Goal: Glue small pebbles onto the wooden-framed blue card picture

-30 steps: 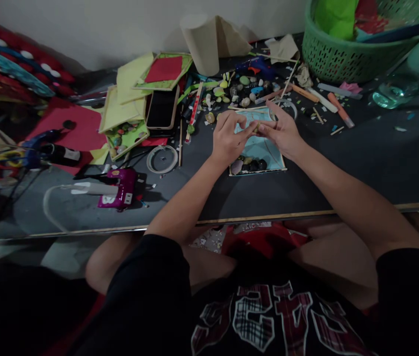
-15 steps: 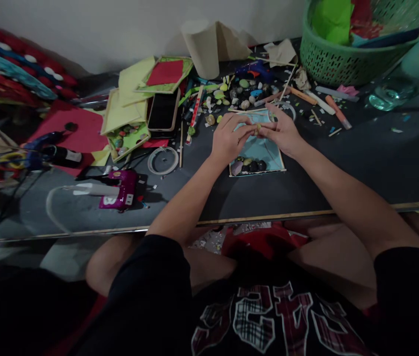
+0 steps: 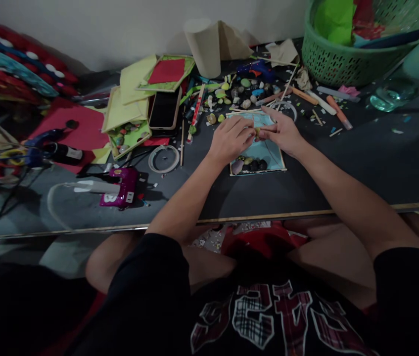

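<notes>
Over a blue panel (image 3: 272, 152) edged with thin sticks, my left hand (image 3: 230, 138) and my right hand (image 3: 285, 132) meet fingertip to fingertip. Pinched between them is a small yellowish pebble (image 3: 257, 131), partly covered by the fingers. Dark, green and greyish pebbles (image 3: 254, 165) lie in a row along the panel's near edge. My left hand hides part of the panel's left side. Past the fingers, a pile of mixed pebbles (image 3: 245, 93) spreads over the dark table.
A purple glue gun (image 3: 124, 187) and a clear ring (image 3: 163, 158) lie to the left. Behind them are a phone (image 3: 164, 111) and stick-framed yellow panels (image 3: 125, 109). A green basket (image 3: 337, 64) and a bottle (image 3: 398, 84) stand at the right, near several coloured sticks (image 3: 339, 112).
The fingers of my left hand have curled in more around the pebble, and both hands have shifted slightly. The panel and its row of pebbles stay in place.
</notes>
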### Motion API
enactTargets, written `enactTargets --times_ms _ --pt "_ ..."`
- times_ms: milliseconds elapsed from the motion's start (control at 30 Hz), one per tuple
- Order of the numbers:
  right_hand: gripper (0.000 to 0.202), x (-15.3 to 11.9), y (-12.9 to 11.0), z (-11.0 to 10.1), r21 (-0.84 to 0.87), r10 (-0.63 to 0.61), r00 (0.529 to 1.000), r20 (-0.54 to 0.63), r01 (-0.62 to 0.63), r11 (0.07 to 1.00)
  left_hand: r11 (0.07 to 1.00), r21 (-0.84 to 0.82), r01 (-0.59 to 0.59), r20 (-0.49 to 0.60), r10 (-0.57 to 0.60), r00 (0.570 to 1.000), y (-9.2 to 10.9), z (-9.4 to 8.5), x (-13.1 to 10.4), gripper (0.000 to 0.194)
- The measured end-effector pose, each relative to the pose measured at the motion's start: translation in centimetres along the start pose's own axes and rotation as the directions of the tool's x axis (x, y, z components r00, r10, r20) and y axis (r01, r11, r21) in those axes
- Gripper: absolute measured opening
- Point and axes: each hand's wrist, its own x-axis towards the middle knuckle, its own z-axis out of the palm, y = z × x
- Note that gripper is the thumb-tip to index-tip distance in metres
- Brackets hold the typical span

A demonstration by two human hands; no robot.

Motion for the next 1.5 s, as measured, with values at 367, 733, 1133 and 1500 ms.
enactTargets --times_ms 367,733,1133,1500 --pt "0.090 -0.3 -0.4 -0.4 0.059 0.016 0.996 0.088 -0.021 0.998 0.960 0.118 -0.252 0.151 0.234 0.961 0.2 -0.7 -0.1 0.040" --pt "0.112 -0.6 -0.7 -0.5 0.064 0.046 0.977 0.209 -0.061 0.996 0.942 0.157 -0.296 0.195 0.265 0.944 1.2 -1.7 0.4 0.035" --pt "0.092 -0.5 -1.1 -0.3 0.023 0.085 0.986 0.144 -0.089 0.996 0.964 0.104 -0.245 0.140 0.230 0.963 0.9 -1.8 0.1 0.030" --pt "0.094 -0.5 -0.9 0.0 0.006 0.087 0.982 0.170 -0.090 0.996 0.965 0.110 -0.238 0.250 0.205 0.946 1.1 -2.1 0.5 0.040"
